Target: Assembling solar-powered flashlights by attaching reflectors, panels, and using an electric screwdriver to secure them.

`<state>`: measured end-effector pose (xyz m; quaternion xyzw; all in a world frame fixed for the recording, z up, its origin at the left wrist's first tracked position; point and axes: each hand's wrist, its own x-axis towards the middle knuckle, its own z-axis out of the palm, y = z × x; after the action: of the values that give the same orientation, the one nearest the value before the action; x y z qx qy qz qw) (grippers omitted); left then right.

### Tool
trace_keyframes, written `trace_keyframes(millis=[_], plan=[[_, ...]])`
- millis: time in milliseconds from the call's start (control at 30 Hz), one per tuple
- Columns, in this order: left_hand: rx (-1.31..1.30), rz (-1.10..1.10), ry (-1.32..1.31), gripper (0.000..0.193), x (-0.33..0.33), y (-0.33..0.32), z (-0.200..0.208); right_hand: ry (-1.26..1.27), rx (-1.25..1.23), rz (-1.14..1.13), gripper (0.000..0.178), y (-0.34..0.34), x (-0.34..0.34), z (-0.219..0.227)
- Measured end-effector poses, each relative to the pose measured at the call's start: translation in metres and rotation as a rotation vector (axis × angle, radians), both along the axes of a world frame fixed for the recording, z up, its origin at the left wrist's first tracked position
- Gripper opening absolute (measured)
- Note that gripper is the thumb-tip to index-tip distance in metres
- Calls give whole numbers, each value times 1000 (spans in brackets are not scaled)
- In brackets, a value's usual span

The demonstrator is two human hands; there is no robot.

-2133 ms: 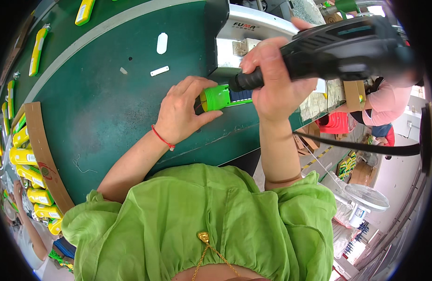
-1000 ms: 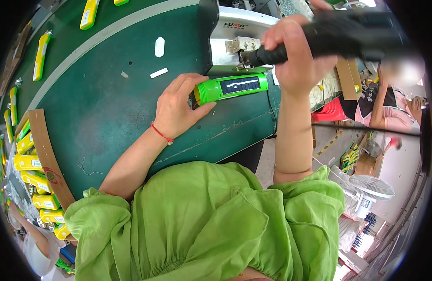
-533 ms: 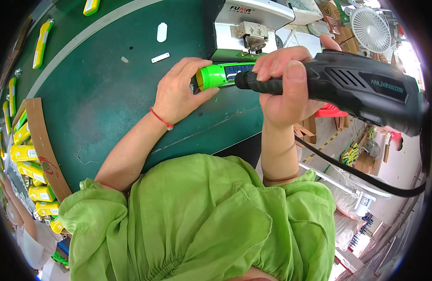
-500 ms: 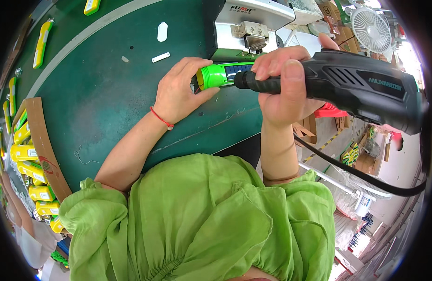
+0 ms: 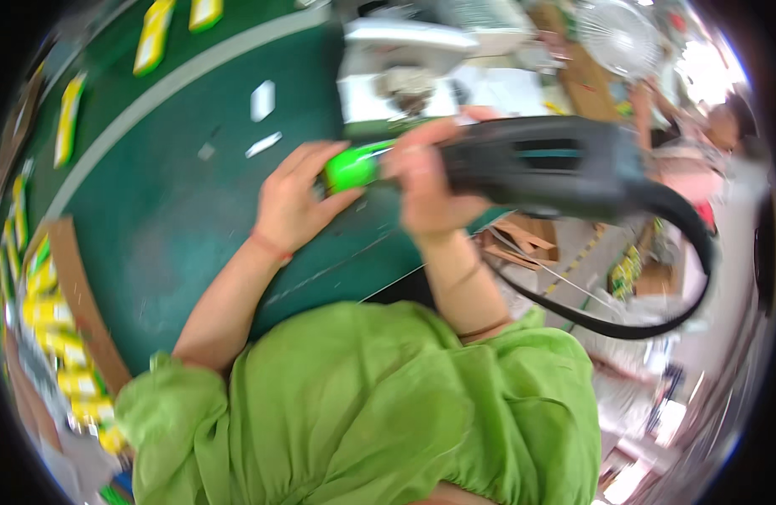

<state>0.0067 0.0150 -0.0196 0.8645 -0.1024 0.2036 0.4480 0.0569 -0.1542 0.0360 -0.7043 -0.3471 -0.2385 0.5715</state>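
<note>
My left hand [image 5: 293, 198] holds the near-left end of a bright green flashlight body [image 5: 352, 171] between thumb and fingers, over the green table. In my right hand [image 5: 430, 189] is a black corded electric screwdriver [image 5: 548, 164], lying nearly level and pointing left at the flashlight body. My right fingers hide the tool's tip and most of the body's right part, so I cannot tell whether they touch. Motion smears this area.
A pale metal machine [image 5: 405, 88] stands just beyond my hands. Two white pieces [image 5: 262, 101] lie on the table [image 5: 177, 202]. A cardboard edge [image 5: 85, 295] borders several yellow-green packages [image 5: 64, 337] at left. The tool's black cord [image 5: 606, 328] loops down on the right.
The whole view has shifted. My right hand and the screwdriver have moved left, closer to my left hand, covering more of the flashlight body. My left hand keeps its hold.
</note>
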Motion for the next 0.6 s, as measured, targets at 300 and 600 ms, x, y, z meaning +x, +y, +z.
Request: trace_keyframes(millis=[300,600], plan=[[-19,2,212,45,-15,6,2,304,316,11,59,33,-10,6],[218,-28,165,45,-3,-5,8,158,292,-18,59,35,-9,19]])
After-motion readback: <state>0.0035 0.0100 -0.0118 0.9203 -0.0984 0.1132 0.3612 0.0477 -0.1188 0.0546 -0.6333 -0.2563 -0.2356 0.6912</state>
